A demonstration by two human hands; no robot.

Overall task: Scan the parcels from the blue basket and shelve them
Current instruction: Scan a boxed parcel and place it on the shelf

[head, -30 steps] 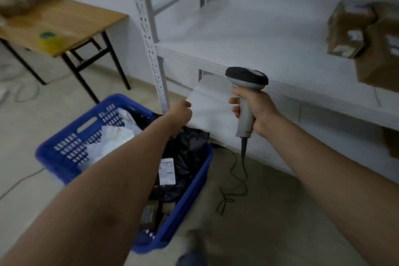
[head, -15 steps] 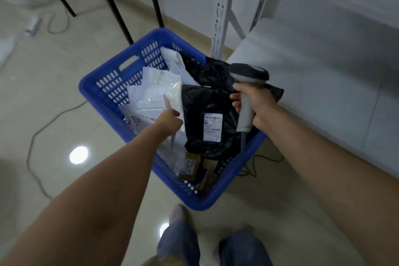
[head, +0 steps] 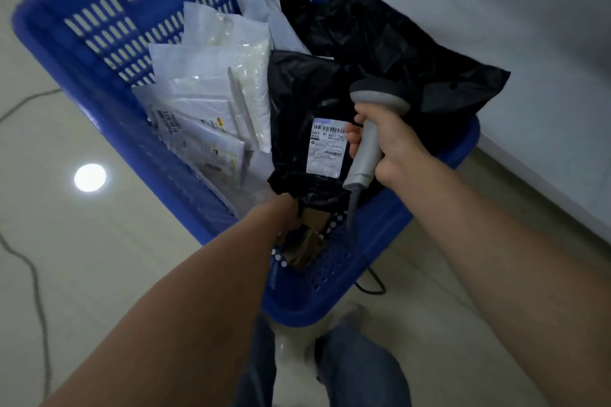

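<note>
The blue basket (head: 109, 30) stands on the floor right below me, full of parcels. Several white plastic mailers (head: 224, 82) lie in its left half. A black bag parcel (head: 297, 92) with a white barcode label (head: 327, 147) fills the right half, with another black bag (head: 396, 43) behind it. My right hand (head: 393, 145) grips the grey barcode scanner (head: 367, 149), its head above the label. My left hand (head: 281, 208) reaches in at the black parcel's near edge, beside a brown cardboard box (head: 307, 241). Its fingers are hidden.
The white lower shelf board (head: 545, 43) runs along the right, close to the basket. The scanner's cable (head: 370, 284) hangs over the basket's near wall onto the tiled floor. Another cable (head: 33, 274) lies at the left. My legs in jeans (head: 357, 370) stand just before the basket.
My view has dropped from the shelf onto the basket. My left hand has moved from the white mailers down to the black parcel's near edge. The scanner now hovers over the label.
</note>
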